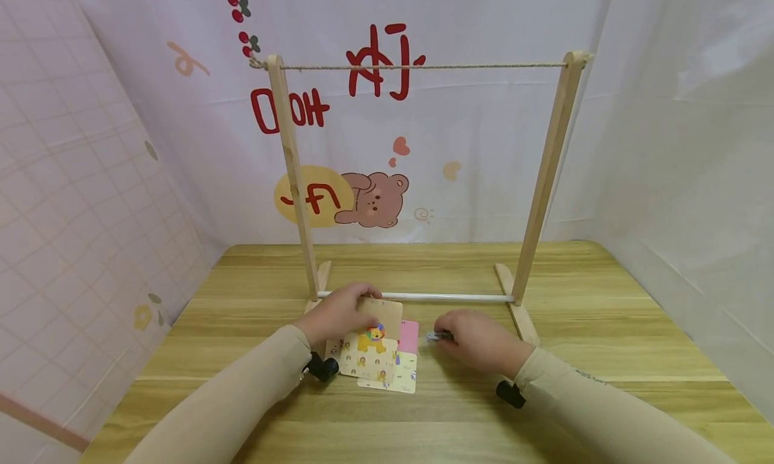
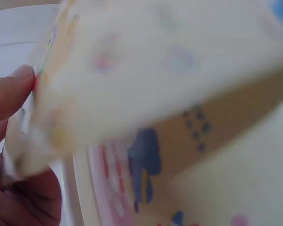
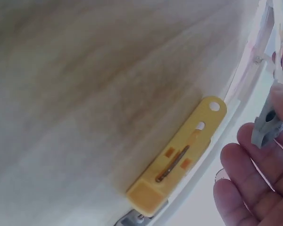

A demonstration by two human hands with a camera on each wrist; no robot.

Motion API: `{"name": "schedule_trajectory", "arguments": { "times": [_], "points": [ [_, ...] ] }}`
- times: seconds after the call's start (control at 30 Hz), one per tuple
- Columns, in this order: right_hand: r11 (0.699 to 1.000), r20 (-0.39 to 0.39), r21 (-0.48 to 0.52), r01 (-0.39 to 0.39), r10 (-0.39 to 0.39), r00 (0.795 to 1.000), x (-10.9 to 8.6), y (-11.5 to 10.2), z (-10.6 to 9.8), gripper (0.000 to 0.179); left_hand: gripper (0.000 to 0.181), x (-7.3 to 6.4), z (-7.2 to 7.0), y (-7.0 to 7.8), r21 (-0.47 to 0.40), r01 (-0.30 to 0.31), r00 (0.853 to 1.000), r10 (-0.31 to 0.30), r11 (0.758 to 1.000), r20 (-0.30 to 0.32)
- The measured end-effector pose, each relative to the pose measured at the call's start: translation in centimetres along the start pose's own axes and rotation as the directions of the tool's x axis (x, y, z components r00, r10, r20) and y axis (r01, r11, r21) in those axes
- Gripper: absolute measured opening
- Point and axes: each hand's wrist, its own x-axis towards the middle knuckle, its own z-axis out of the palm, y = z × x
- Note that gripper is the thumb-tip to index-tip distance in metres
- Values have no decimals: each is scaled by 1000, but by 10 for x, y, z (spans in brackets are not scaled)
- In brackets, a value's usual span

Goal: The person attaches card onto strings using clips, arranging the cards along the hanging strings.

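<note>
Head | left fingers (image 1: 366, 289): pinching lion card (image 1: 371, 344) | right fingers (image 1: 455, 320): pinching grey clip (image 1: 433, 335)

Arms (image 1: 242, 393) extended forward; left grip (image 1: 338, 314), right grip (image 1: 478, 341) pinching.

Beige card (image 1: 370, 348), yellow lion with multicolored mane, smaller lions below; pinched, tilted, over wooden surface (image 1: 459, 417), slightly nearer left edge than right. Grey clip (image 3: 262, 129), small, pinched, held up, roughly midway between left and right edges.
</note>
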Motion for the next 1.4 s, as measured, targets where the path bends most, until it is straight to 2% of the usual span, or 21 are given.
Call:
{"name": "schedule_trajectory", "arguments": {
  "times": [0.13, 0.27, 0.4, 0.57, 0.83, 0.97, 1.13, 1.3, 1.4],
  "points": [
    [1000, -21, 9, -21, 22, 1000, 0, 0, -1, 11, 44, -1, -3, 1, -94, 3, 1000, -6, 996, -27],
    [999, -37, 23, -38, 39, 999, 1, -1, -2, 17, 38, -1, -5, 3, -155, 24, 997, -35, 988, -69],
    [995, -44, 71, -64, 67, 997, 0, -2, -3, 19, 27, -1, -6, 5, -169, 32, 992, -52, 985, -118],
    [987, -55, 141, -70, 78, 995, 0, -3, -6, 18, 23, 0, -9, 6, -159, 1, 987, -26, 987, -157],
    [969, -95, 228, -95, 120, 988, 2, -2, -5, 20, 33, 1, -16, 7, -198, -70, 988, 40, 978, -152],
    [952, -124, 286, -109, 149, 981, 3, -2, -4, 22, 32, 2, -17, 8, -203, -68, 984, 32, 977, -176],
    [911, -138, 381, -158, 226, 964, 5, -4, -6, 20, 28, 2, -16, 10, -202, -57, 977, 14, 978, -212],
    [887, -153, 425, -179, 266, 952, 8, -6, -8, 49, 30, 2, -18, 11, -218, -81, 978, 36, 973, -203],
    [884, -168, 436, -170, 266, 949, 9, -7, -10, 49, 35, 2, -20, 10, -235, -114, 980, 71, 965, -185]
  ]
}}
